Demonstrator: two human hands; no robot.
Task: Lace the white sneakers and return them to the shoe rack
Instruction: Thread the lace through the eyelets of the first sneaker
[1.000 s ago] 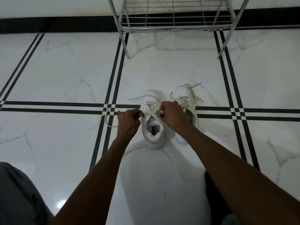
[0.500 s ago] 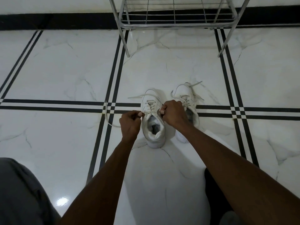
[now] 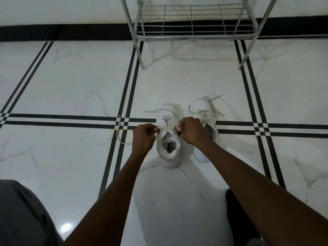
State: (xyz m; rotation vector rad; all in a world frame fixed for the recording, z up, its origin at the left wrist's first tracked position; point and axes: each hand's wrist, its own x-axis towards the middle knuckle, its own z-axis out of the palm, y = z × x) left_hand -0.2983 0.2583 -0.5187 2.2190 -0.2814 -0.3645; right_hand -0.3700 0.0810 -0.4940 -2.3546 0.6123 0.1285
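While its pair (image 3: 206, 121) waits just beside it on the marble floor (image 3: 71, 82), the near sneaker (image 3: 169, 144) lies toe-first toward the shoe rack (image 3: 191, 31), left hand (image 3: 143, 139) and right hand (image 3: 190, 131) each pinched on a lace end at its eyelets, barely shifted from a second ago.

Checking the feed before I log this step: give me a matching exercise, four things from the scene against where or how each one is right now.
Things:
1. left sneaker
2. right sneaker
3. shoe rack
4. loose lace end

States:
A. standing by the wall, its lowest shelf bare
B. trailing over the black floor stripes, left of the hands
C. between the left hand and right hand, laces pinched
D. untended on the floor, partly behind the right hand

Pairs: 1-C, 2-D, 3-A, 4-B
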